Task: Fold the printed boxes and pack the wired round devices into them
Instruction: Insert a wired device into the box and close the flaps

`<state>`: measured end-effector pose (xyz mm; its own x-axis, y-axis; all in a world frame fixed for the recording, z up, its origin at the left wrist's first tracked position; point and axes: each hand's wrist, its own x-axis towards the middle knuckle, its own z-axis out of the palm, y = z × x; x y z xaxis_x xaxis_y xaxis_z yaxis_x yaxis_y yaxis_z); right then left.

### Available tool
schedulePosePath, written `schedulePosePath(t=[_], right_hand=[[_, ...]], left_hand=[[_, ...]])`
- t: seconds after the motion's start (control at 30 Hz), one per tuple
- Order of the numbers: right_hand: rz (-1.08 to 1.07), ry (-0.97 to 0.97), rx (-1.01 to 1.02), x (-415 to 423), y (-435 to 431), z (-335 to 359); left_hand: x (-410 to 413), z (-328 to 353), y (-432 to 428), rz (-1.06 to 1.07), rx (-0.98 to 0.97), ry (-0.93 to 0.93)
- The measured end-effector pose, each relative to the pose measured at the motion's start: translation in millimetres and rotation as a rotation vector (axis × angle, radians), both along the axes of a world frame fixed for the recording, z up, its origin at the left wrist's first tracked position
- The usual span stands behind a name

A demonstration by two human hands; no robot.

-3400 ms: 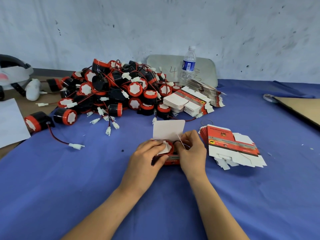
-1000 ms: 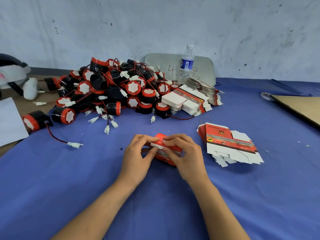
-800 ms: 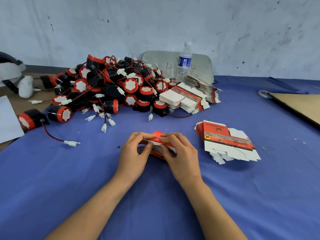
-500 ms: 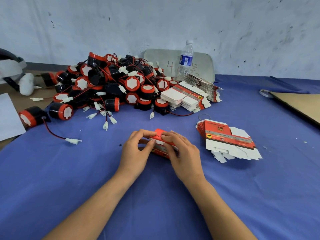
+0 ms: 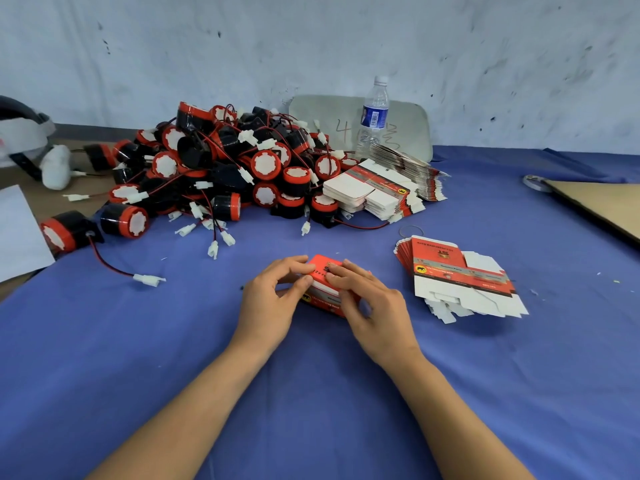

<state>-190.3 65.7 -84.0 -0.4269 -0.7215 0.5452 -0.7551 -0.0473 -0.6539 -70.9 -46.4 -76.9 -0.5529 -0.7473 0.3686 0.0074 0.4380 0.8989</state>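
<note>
Hands are both found closed on one folded printed box [image 5: 320, 294], which is stood on the blue cloth [image 5: 311, 393]. The box's left end is pinched by the left hand [image 5: 273, 299]; its lid is covered by the right hand's [image 5: 374, 306] bent fingers, thumb against the near side. Right of the box, flat boxes [image 5: 457, 271] are stacked. Beyond the box, leftward, wired round devices [image 5: 235, 168] are heaped; directly beyond it, a second flat stack [image 5: 374, 192] and a water bottle [image 5: 374, 116] are noted.

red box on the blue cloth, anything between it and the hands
Nothing visible stands between them: the left hand and the right hand both hold the red box directly, fingers on its top.
</note>
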Motion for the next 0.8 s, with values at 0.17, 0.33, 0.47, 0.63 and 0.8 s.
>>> schedulePosePath(t=[0.17,0.33,0.47,0.63,0.8], right_hand=[[0.017,-0.045,0.004,-1.2,0.5,1.6],[0.0,-0.035,-0.024,-0.9,-1.0,1.5],[-0.013,-0.058,-0.048,-3.9,-0.5,1.0],[-0.07,0.015,-0.014,-3.8,-2.1,0.6],[-0.102,0.19,0.002,-1.8,-2.9,2.7]], left_hand=[[2.6,0.6,-5.2,0.002,-0.128,-0.001],[3.9,2.5,-5.9,0.009,-0.249,-0.023],[5.8,5.0,-5.7,-0.025,-0.308,-0.055],[5.0,6.3,-5.5,-0.082,-0.278,-0.071],[5.1,5.0,-6.9,-0.083,-0.264,-0.081]])
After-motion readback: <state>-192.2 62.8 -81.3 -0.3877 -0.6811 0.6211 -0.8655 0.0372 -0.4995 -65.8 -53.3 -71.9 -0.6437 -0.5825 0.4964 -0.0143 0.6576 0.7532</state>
